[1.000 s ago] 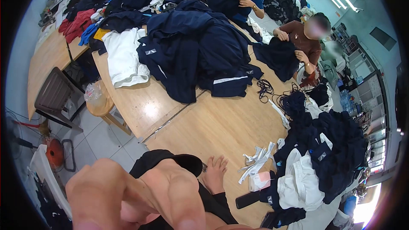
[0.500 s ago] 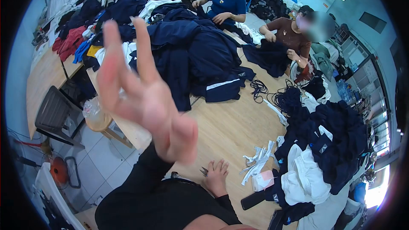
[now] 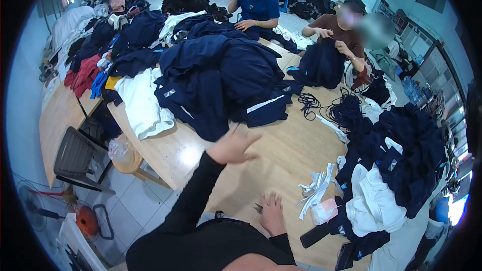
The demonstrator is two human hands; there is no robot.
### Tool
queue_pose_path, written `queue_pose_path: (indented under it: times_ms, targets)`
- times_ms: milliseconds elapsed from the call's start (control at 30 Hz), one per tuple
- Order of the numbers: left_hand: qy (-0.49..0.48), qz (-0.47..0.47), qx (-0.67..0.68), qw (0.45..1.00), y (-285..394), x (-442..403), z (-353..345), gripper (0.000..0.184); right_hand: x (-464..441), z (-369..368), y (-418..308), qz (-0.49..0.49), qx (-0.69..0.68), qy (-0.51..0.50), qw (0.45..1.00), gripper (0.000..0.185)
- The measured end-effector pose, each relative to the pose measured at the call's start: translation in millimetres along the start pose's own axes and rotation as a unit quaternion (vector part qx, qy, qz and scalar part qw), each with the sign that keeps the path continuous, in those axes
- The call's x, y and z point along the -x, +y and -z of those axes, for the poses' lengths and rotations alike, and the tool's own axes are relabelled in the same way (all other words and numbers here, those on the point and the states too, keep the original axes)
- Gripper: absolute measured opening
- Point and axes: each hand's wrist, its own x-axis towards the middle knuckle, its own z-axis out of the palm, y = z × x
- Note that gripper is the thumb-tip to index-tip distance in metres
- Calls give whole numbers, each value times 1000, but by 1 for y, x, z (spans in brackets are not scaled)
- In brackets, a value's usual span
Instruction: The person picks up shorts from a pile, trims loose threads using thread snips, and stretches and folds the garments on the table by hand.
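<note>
My left hand (image 3: 233, 145) is raised over the table, fingers apart, nothing seen in it; motion blurs it slightly. Just beyond it lies a large heap of navy garments (image 3: 226, 75), with a white stripe on one near edge. My right hand (image 3: 272, 217) rests on the tabletop close to my body, fingers stretched forward. From its thumb side stick out the dark pointed blades of thread snips (image 3: 258, 208); the rest of them is hidden under the hand. White fabric strips (image 3: 317, 190) lie to the right of this hand.
A black phone (image 3: 315, 236), white garment (image 3: 374, 206) and navy pile (image 3: 406, 160) lie on the right. Dark cords (image 3: 345, 110) lie farther back. Across the table, a person in blue (image 3: 258, 7) and one in brown (image 3: 335, 27) sit. Left stand a stool (image 3: 133, 159) and chair (image 3: 83, 153).
My left hand has dropped from close to the camera toward the table. The person in blue has raised one hand to the head. My right hand stays on the table.
</note>
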Motion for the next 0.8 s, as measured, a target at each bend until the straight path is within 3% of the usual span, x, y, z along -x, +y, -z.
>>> queue_pose_path:
  times_ms: [33, 100, 133, 200, 300, 800]
  targets:
    - [-161, 105, -83, 978, -26, 45, -78, 94, -6, 2, 5, 6, -12, -1, 1000, 81]
    - [-158, 215, -87, 960, -10, 86, -110, 102, 0, 22, -9, -22, 9, -43, 999, 83]
    - [-104, 245, -88, 960, -5, 103, -126, 97, -6, 30, -15, -35, 18, -60, 997, 84]
    - [27, 228, -132, 964, 8, 120, -141, 82, -9, 25, -15, -45, 13, -73, 996, 83]
    - [71, 239, -130, 960, 19, 120, -142, 71, -15, 29, -27, -59, 3, -86, 995, 77]
    - [63, 250, -135, 957, 16, 112, -148, 70, -20, 23, -32, -40, 35, -58, 997, 78]
